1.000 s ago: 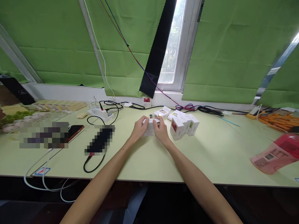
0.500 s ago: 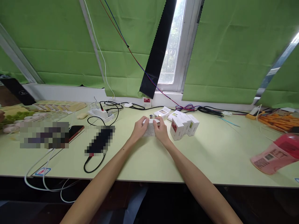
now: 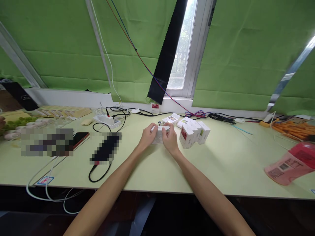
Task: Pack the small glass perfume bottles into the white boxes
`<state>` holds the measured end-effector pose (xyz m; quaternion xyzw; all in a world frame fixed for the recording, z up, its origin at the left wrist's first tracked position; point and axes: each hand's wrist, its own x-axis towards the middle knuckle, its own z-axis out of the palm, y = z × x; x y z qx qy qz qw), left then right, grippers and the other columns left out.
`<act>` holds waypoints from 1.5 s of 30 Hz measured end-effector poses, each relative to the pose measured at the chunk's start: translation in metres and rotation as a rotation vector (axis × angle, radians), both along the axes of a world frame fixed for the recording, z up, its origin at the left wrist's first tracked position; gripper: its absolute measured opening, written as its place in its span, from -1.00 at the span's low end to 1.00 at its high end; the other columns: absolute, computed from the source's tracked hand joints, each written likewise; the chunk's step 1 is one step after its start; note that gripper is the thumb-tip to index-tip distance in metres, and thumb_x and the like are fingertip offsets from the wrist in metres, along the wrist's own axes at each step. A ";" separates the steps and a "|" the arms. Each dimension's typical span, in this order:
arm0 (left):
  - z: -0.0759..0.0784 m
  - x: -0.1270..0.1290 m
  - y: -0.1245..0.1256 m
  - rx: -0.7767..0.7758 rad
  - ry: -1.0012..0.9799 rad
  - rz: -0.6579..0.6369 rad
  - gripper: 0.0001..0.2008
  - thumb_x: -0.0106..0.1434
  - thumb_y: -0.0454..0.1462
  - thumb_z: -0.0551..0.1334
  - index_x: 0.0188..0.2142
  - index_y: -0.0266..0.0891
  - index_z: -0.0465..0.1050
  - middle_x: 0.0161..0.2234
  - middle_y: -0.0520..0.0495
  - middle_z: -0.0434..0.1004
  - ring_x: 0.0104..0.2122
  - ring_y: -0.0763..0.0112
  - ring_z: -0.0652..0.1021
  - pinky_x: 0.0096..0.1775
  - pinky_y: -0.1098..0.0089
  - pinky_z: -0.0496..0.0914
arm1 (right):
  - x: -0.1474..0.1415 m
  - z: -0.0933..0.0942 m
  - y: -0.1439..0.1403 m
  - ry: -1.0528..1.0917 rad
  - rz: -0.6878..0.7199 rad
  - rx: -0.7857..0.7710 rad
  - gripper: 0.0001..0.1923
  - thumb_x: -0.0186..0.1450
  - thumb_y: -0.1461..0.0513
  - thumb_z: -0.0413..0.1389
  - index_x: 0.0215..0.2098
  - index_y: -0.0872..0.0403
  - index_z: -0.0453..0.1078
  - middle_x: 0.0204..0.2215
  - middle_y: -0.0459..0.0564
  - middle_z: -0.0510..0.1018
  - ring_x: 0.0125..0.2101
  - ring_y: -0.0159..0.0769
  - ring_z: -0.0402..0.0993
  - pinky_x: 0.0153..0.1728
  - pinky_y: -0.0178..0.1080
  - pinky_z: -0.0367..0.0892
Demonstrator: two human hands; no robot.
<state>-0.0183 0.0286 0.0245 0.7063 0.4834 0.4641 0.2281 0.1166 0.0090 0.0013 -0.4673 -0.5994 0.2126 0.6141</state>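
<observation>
Small white cardboard box [image 3: 157, 136] gripped between left hand [image 3: 147, 137] and right hand [image 3: 169, 140].

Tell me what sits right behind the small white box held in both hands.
Behind the small white box, held by the left hand and right hand, stands a small dark-capped bottle, then a flat white box. The bottle's lower part is hidden.

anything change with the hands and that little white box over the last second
Very little. Both the left hand and the right hand keep their hold on the small white box; the right fingertips have crept slightly toward its top flap. Nothing was let go or picked up. The cluster of white boxes, the power strip and the pink bottle lie where they were.
</observation>
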 end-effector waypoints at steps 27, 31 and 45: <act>-0.002 -0.001 0.001 0.015 -0.002 -0.010 -0.65 0.39 0.00 0.05 -0.31 -0.19 0.39 -0.44 0.07 0.38 -0.45 0.45 0.33 -0.37 0.43 0.24 | 0.001 0.002 0.001 -0.041 0.035 -0.016 -0.59 0.43 0.01 -0.08 0.02 0.05 0.43 -0.18 0.07 0.61 -0.29 -0.18 0.48 -0.21 -0.17 0.34; -0.001 -0.001 0.000 0.015 -0.002 -0.014 -0.65 0.40 0.00 0.05 -0.31 -0.19 0.39 -0.42 0.06 0.40 -0.44 0.44 0.34 -0.36 0.43 0.25 | 0.001 0.002 0.001 -0.036 0.032 -0.016 -0.59 0.43 0.02 -0.08 0.02 0.05 0.44 -0.19 0.06 0.61 -0.31 -0.19 0.47 -0.23 -0.18 0.34; -0.001 -0.001 0.001 0.008 -0.006 -0.014 -0.65 0.39 0.01 0.05 -0.32 -0.19 0.37 -0.41 0.05 0.41 -0.42 0.43 0.35 -0.34 0.43 0.26 | 0.002 0.002 0.001 -0.037 0.036 -0.033 -0.59 0.44 0.01 -0.07 0.03 0.05 0.44 -0.15 0.07 0.63 -0.30 -0.20 0.50 -0.22 -0.19 0.36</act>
